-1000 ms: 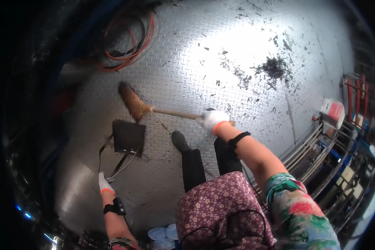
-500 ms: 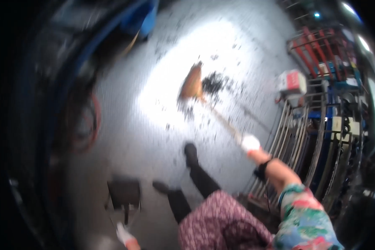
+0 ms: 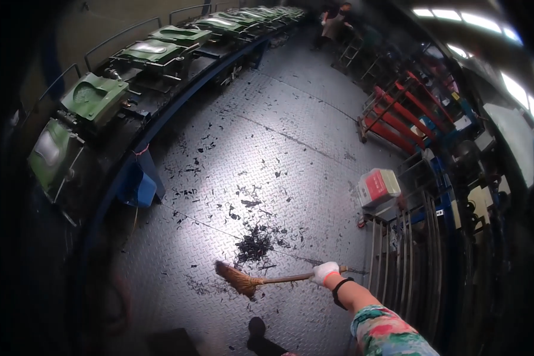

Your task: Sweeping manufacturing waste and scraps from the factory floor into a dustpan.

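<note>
My right hand (image 3: 326, 274), in a white glove with an orange cuff, is closed round the wooden handle of a broom (image 3: 241, 281). The broom's brown straw head rests on the metal floor, its bristles pointing left. Just beyond the head lies a heap of black scraps (image 3: 254, 244), with more bits scattered further up the floor. At the lower edge the dark top of a long-handled dustpan (image 3: 172, 342) shows dimly. My left hand is out of the picture. One dark shoe (image 3: 256, 326) of mine stands below the broom.
A long bench (image 3: 178, 110) with several green moulds runs along the left. A blue bin (image 3: 137, 187) hangs at its near end. On the right are a white and red box (image 3: 378, 187), metal racks (image 3: 391, 249) and a red-barred cart (image 3: 397, 118). A person (image 3: 335, 26) stands far off.
The view has tilted up, showing the bench and far floor. The broom has swung from pointing away to lying nearly crosswise, left of my right hand. My left hand has left the picture.
</note>
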Motion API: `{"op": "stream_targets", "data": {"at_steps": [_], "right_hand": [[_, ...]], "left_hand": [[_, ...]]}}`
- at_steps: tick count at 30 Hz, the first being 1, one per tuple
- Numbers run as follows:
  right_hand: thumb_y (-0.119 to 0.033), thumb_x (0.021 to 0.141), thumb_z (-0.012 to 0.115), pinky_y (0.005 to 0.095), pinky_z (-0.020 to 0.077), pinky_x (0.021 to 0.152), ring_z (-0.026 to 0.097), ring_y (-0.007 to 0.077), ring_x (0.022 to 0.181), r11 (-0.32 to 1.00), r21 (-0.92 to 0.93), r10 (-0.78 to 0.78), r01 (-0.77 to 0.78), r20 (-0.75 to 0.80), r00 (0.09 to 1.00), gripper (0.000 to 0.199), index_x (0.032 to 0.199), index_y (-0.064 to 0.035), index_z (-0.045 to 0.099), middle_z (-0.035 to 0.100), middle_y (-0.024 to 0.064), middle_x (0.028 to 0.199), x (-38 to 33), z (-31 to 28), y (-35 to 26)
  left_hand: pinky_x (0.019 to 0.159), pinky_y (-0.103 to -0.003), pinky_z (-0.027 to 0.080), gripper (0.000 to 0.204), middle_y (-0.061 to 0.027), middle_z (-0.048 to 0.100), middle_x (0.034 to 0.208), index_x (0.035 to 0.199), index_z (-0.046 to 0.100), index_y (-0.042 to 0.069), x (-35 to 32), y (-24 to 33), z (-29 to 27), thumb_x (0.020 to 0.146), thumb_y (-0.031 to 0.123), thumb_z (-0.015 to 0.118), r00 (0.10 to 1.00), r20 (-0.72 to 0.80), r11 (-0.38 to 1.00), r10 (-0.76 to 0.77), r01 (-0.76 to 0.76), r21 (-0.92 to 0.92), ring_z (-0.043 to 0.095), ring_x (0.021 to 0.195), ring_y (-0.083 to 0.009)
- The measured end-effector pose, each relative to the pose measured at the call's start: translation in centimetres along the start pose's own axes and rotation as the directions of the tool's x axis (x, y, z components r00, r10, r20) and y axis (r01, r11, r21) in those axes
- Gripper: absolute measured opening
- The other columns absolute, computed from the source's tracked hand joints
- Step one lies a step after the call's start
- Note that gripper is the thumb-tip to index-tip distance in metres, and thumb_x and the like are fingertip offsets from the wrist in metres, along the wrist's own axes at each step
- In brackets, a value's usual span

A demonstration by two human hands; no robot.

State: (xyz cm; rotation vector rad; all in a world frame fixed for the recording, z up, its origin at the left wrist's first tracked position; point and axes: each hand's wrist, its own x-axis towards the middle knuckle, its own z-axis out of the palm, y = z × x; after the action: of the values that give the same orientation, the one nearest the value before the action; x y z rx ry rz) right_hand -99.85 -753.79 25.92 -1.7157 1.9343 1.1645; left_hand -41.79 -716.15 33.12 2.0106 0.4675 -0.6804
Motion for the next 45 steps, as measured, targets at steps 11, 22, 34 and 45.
{"op": "stream_targets", "data": {"at_steps": [11,22,34,45], "right_hand": [[-0.056,0.096,0.047,0.0467,0.0515,0.097,0.068,0.0389,0.109,0.951,0.294,-0.099,0.098,-0.013,0.995,0.058,0.12,-0.0085,0.07,0.071,0.0238,0.113,4.9,-11.7,-7.8],[-0.058,0.097,0.047,0.0467,0.0489,0.099,0.065,0.0381,0.115,0.928,0.306,-0.274,0.212,0.175,0.946,0.062,0.128,-0.008,0.065,0.068,0.0205,0.124,21.3,-23.5,-25.4],[-0.057,0.098,0.044,0.0485,0.0492,0.097,0.066,0.0444,0.108,0.837,0.538,-0.162,0.097,0.076,0.984,0.064,0.121,-0.0009,0.065,0.07,0.0286,0.108,22.0,-33.4,-17.3],[-0.061,0.096,0.045,0.046,0.0466,0.102,0.061,0.0427,0.121,0.879,0.473,-0.055,-0.059,0.224,0.973,0.071,0.127,-0.0019,0.065,0.066,0.0292,0.123,41.2,-37.6,-4.4]], "left_hand": [[0.105,-0.041,0.045,0.063,-0.0102,0.061,0.135,0.139,0.055,0.0,7.8,-3.5,12.2,0.089,0.035,0.071,0.996,-0.003,0.937,-0.087,0.081,-0.34,0.057,0.12,-0.0257],[0.097,-0.038,0.045,0.059,-0.012,0.063,0.124,0.132,0.059,-0.004,8.7,3.7,20.9,0.091,0.037,0.072,0.941,0.194,0.957,-0.278,0.288,-0.024,0.059,0.11,-0.0239],[0.107,-0.034,0.036,0.064,-0.0132,0.061,0.129,0.132,0.057,-0.01,1.1,9.9,35.9,0.089,0.035,0.073,0.955,0.212,0.972,-0.206,0.174,0.16,0.054,0.118,-0.0218],[0.11,-0.033,0.034,0.06,-0.0118,0.06,0.133,0.138,0.054,-0.007,-5.6,19.8,48.7,0.093,0.03,0.067,0.937,0.321,0.976,-0.14,0.077,0.202,0.053,0.122,-0.0209]]}}
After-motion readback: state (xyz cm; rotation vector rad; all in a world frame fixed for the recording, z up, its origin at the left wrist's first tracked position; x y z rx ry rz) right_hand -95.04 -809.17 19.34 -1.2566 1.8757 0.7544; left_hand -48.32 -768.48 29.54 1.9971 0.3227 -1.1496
